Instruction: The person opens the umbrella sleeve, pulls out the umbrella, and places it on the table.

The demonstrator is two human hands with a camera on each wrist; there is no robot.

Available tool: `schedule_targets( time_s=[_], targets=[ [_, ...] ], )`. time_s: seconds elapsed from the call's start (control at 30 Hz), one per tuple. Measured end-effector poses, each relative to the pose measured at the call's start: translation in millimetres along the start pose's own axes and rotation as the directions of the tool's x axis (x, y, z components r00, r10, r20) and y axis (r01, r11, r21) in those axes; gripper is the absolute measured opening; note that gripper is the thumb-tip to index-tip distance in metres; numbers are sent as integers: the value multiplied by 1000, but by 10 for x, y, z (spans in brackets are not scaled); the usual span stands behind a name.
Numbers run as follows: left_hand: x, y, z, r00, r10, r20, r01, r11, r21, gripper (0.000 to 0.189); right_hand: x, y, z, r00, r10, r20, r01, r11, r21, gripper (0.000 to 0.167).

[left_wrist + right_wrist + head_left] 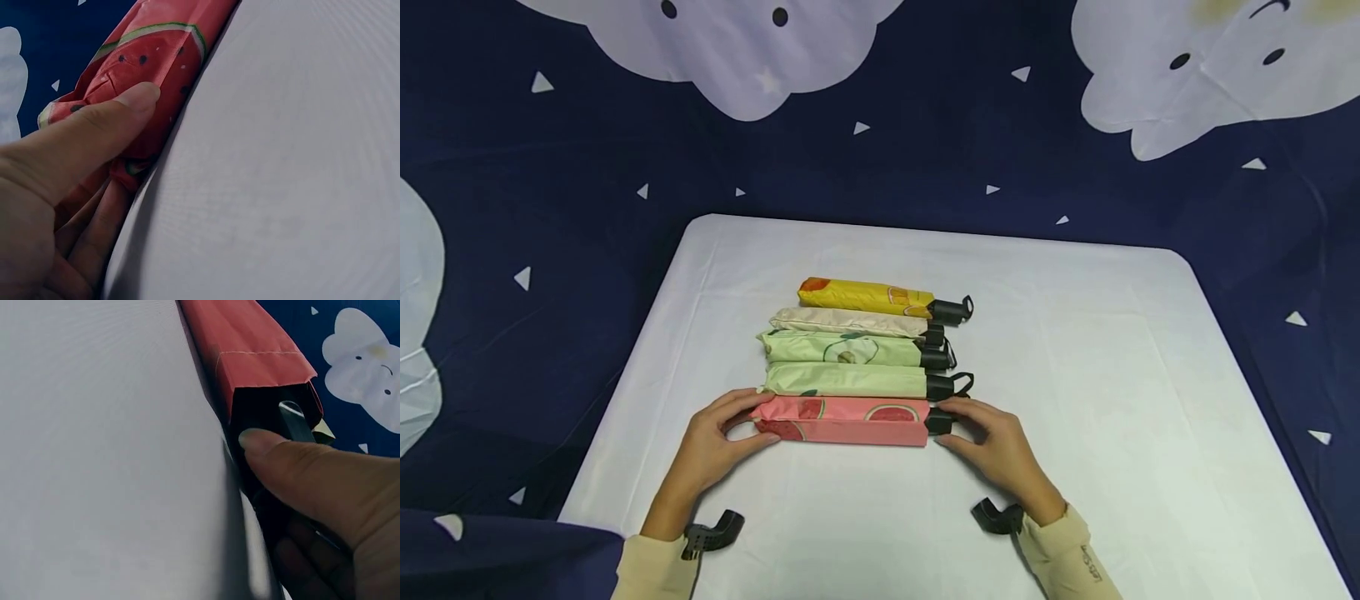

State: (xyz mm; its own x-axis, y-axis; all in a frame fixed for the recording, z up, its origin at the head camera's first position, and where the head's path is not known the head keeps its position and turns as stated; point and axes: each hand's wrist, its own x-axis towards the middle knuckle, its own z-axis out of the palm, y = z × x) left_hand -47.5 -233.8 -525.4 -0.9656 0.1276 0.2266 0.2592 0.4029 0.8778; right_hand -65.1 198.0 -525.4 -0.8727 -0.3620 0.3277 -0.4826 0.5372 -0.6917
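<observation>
A folded pink umbrella (pixel 842 432) with watermelon prints lies nearest the person, at the front of a row of folded umbrellas. My left hand (pixel 718 442) holds its left end, the thumb (pixel 140 97) on the printed sleeve in the left wrist view. On the opposite end, my right hand (pixel 996 442) grips the black handle (pixel 250 406), thumb along its near side. Directly behind lies a light green umbrella (pixel 850 379), then an avocado-print green umbrella (pixel 805 346), a cream umbrella (pixel 850 321) and a yellow umbrella (pixel 865 296). All their black handles point right.
The umbrellas lie on a white-covered table (pixel 1112 375) with rounded far corners. Dark blue cloth (pixel 925 158) with clouds and small triangles surrounds it. Black wrist mounts (pixel 715 533) sit on both forearms, above the table.
</observation>
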Motion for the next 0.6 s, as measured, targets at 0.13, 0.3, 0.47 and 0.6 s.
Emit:
schedule_targets(
  time_s=[0.13, 0.3, 0.47, 0.6],
  targets=[
    [0, 24, 2, 1000, 10, -10, -9, 999, 33, 60, 3, -10, 10, 1000, 4, 1, -4, 999, -53, 50],
    [22, 48, 26, 1000, 4, -10, -4, 1000, 8, 57, -6, -5, 20, 1000, -6, -29, 3, 996, -87, 50],
    [31, 64, 33, 1000, -5, 12, 5, 998, -70, 55, -23, -20, -9, 999, 1, -37, -3, 998, -55, 48],
    [36, 109, 0, 1000, 4, 28, 0, 991, -132, 54, -22, -86, -87, 999, 29, -34, -27, 998, 52, 49]
  ],
)
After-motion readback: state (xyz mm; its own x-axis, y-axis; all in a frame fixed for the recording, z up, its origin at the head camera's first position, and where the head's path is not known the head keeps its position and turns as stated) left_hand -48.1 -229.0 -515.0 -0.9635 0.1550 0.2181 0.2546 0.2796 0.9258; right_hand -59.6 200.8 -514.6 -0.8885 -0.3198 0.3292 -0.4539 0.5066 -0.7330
